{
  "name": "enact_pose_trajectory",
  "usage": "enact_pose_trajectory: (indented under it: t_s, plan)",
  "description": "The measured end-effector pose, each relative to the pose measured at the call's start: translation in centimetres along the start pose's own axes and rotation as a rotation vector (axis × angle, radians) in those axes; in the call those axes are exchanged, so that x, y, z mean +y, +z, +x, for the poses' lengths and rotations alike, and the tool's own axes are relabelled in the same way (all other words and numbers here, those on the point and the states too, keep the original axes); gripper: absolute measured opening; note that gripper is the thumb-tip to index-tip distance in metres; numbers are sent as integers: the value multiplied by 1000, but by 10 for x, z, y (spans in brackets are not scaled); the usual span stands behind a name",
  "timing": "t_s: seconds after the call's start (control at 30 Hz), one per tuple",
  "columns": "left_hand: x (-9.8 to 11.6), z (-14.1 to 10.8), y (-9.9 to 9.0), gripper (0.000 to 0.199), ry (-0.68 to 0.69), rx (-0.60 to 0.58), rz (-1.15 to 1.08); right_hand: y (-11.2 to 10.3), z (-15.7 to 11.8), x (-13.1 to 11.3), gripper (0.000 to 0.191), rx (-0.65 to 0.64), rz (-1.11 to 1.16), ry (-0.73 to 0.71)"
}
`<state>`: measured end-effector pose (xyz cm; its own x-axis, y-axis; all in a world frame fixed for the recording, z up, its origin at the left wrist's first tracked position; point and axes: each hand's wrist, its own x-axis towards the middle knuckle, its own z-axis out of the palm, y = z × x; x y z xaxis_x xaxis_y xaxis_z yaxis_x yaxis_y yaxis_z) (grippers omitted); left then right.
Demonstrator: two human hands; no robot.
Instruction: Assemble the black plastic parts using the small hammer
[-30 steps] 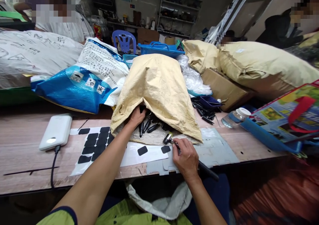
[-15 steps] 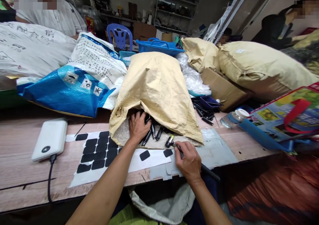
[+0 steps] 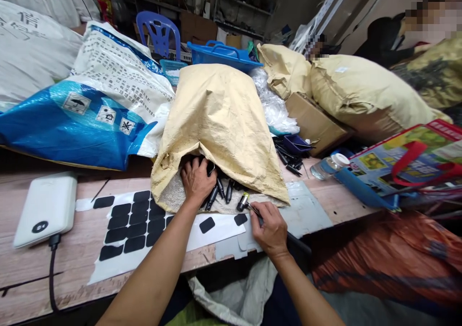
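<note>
A large tan sack (image 3: 224, 119) lies on the table with its mouth towards me. My left hand (image 3: 198, 181) reaches into that mouth, its fingers curled among black parts; what the fingertips touch is hidden. Several black pen-like parts (image 3: 221, 189) lie at the opening beside it. At the right of the mouth, my right hand (image 3: 269, 227) is closed round the dark handle of a small hammer, whose head (image 3: 243, 202) has a yellow-green tip. Below the sack, a white sheet (image 3: 224, 234) carries black rounded stickers (image 3: 137, 218).
A white power bank (image 3: 46, 208) with a cable sits at the left, below a blue-and-white sack (image 3: 119, 95). To the right are a clear bottle (image 3: 329, 166), a cardboard box (image 3: 315, 121) and full tan sacks (image 3: 371, 93). A person's dark sleeve shows at the upper right.
The view has shifted, so the power bank and blue-and-white sack appear larger and further left. Both hands keep nearly the same places relative to the tan sack, the right still holding the hammer.
</note>
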<state>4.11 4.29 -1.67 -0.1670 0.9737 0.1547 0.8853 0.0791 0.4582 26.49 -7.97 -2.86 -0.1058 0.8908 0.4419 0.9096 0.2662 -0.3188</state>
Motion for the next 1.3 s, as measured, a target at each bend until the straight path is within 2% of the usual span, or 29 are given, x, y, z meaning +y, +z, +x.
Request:
enact_pose_trajectory:
  t_s: [0.43, 0.77, 1.07, 1.2, 1.3]
  plan:
    - [1, 0, 2, 38, 2, 49, 26, 0, 0, 0, 17, 5, -4, -19]
    - [1, 3, 7, 39, 6, 36, 97, 3, -2, 2, 19, -15, -31, -7]
    - [-10, 5, 8, 42, 43, -11, 27, 1, -2, 1, 20, 1, -9, 13]
    - [-18, 6, 1, 45, 59, -36, -123, 1, -3, 1, 20, 8, 1, 30]
    - [-17, -4, -12, 48, 47, 5, -131, 1, -3, 0, 20, 11, 1, 31]
